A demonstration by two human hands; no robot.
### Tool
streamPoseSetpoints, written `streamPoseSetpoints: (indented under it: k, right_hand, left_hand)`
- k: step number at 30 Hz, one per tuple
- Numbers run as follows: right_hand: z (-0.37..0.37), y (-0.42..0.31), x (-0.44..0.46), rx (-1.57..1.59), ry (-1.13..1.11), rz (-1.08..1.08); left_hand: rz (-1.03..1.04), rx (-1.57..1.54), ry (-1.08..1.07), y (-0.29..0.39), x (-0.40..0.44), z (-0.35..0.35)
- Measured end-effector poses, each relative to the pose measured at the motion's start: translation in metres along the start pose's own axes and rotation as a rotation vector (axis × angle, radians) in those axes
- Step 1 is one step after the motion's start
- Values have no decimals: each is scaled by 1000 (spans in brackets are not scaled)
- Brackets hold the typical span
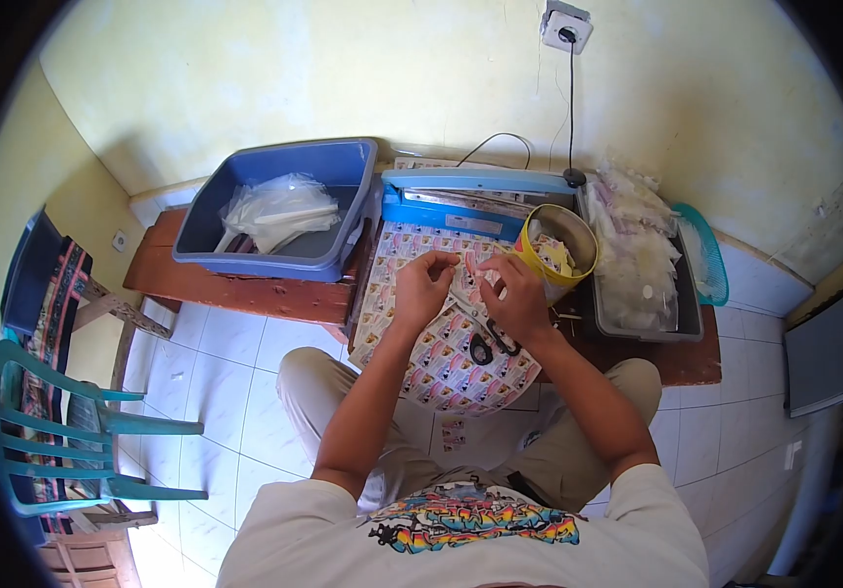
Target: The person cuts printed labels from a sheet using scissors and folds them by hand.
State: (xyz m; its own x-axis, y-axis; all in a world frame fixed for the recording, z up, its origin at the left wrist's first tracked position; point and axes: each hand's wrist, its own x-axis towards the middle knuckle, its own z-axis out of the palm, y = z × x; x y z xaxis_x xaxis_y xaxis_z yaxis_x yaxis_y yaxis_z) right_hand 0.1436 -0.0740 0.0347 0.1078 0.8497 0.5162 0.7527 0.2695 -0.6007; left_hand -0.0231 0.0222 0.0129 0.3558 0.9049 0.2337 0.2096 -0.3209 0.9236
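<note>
Over a sheet of printed labels (411, 343), my left hand (426, 286) and my right hand (516, 302) face each other, a short gap apart. Both have thumb and fingers pinched together. What lies in each pinch is too small or see-through to name. Scissors (481, 350) with black handles rest on the sheet just below my right hand, which partly hides them. Behind my hands stands a blue bag sealer (451, 216) with a pale blue arm. To the right of my right hand is a yellow tub (590, 257) with cut paper labels (551, 257) inside.
A blue-grey bin (279, 263) with clear plastic bags (284, 214) sits left on the brown bench (245, 294). At right, a grey tray (637, 333) is heaped with filled bags (637, 255), beside a teal basket (710, 255). A green chair (59, 431) stands far left.
</note>
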Motion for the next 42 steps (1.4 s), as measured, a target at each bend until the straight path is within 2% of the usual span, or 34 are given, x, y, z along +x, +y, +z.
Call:
streamPoseSetpoints:
  k: [6, 18, 27, 29, 33, 37, 39, 40, 42]
  right_hand:
    - [4, 9, 5, -16, 108, 49]
    - [5, 8, 4, 54, 102, 46]
    - [0, -9, 3, 163, 77, -44]
    - [-4, -16, 2, 224, -42, 143]
    - [-2, -12, 3, 199, -48, 170]
    - [1, -7, 5, 305, -65, 307]
    - [4, 2, 8, 344, -65, 366]
    - [6, 7, 9, 431, -54, 385]
    - [10, 16, 7, 518, -51, 413]
  left_hand:
    - [89, 41, -40, 3, -2, -1]
    - [193, 116, -5, 20, -13, -12]
    - [226, 167, 10, 35, -25, -16]
    - [217, 169, 8, 36, -25, -16]
    - [234, 154, -17, 31, -22, -17]
    - [243, 160, -18, 29, -18, -17]
    - [382, 166, -16, 28, -16, -15]
    - [370, 160, -20, 27, -16, -15]
    - [506, 268, -9, 27, -16, -15]
